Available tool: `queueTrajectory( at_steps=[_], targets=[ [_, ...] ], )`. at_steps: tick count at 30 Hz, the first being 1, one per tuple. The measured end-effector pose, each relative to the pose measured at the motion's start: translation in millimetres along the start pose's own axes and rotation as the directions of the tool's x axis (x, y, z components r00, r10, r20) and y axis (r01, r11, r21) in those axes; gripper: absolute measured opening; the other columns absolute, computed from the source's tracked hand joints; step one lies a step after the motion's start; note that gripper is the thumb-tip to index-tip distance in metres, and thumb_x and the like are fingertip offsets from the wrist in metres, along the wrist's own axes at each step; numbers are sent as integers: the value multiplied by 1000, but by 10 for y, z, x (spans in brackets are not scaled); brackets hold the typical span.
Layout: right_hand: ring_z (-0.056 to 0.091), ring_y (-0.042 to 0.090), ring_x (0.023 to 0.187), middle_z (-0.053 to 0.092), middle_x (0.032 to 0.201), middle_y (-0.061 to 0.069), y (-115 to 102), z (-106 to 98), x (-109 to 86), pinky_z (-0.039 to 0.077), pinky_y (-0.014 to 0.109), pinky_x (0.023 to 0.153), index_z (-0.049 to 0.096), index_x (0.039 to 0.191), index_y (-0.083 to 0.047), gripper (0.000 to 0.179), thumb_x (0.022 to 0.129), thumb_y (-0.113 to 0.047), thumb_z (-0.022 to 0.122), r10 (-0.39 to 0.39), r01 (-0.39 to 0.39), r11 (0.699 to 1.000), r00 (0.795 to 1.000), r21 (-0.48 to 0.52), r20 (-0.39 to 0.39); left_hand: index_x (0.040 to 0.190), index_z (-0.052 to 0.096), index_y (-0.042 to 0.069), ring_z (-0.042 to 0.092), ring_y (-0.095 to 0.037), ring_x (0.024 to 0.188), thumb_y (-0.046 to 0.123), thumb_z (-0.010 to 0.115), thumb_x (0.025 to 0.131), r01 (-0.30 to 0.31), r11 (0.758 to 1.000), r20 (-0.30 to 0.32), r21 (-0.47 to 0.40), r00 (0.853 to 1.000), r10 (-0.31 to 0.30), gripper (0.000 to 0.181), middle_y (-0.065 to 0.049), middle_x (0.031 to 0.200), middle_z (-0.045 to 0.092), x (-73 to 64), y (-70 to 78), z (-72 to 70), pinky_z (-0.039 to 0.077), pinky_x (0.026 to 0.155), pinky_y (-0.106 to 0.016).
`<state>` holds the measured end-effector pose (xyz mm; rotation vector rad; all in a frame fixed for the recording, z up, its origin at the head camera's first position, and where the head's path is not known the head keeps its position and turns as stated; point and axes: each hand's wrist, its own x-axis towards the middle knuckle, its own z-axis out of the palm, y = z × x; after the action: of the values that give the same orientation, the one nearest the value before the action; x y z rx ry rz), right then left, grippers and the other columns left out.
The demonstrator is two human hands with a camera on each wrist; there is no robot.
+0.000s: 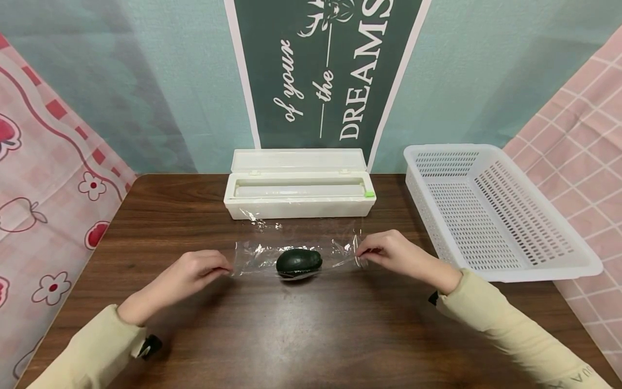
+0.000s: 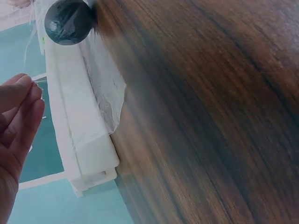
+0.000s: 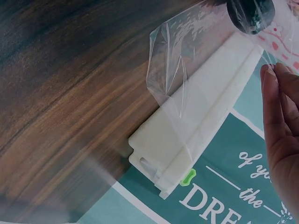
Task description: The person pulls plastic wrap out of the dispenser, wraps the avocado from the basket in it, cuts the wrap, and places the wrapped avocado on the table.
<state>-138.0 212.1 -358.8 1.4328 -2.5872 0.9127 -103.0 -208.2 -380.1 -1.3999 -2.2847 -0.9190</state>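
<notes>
A dark green avocado [image 1: 297, 261] lies on a sheet of clear plastic wrap [image 1: 259, 258] at mid table, with part of the film folded up around it. On the left, my left hand [image 1: 203, 269] pinches the film's edge between thumb and fingertips. My right hand [image 1: 389, 249] pinches the opposite edge. Behind them stands a white cling film dispenser [image 1: 298, 209], lid raised, a roll inside and a green slider at its right end. In the left wrist view, film hangs from the pinched fingertips [image 2: 33, 84] beside the avocado [image 2: 69, 22].
A white perforated plastic basket [image 1: 505, 227] stands at the right side of the brown wooden table [image 1: 291, 346]. A blue-green cloth [image 1: 184, 81] with a dark lettered panel [image 1: 325, 75] hangs behind. Patterned pink cloths flank both sides.
</notes>
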Motion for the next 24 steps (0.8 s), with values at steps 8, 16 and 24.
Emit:
queueTrajectory(
  at_steps=[8,16,24],
  targets=[
    [59,3,68,68,79,-2,41,25,-9,50,19,57,69,83,-6,16,74,7,68,110,-109,992,994,65,-12,82,67,8,61,-4,71,-7,73,69,162,984,-18,-73,986,-164,21,0,77,66,13,-27,-3,49,63,-10],
    [61,7,69,68,74,3,62,51,1,52,21,58,62,72,-9,22,75,12,64,242,-234,962,969,139,-41,78,63,9,61,-6,69,-9,71,69,211,974,-15,-87,977,-213,22,2,75,65,25,-66,-7,49,63,-11],
    [57,1,68,68,78,-2,95,60,3,50,19,58,71,80,-5,16,74,9,66,236,-234,969,971,77,-28,81,68,6,62,-9,72,-17,70,62,127,990,-37,-58,991,-129,30,1,78,66,41,-128,-4,48,68,-10]
  ],
)
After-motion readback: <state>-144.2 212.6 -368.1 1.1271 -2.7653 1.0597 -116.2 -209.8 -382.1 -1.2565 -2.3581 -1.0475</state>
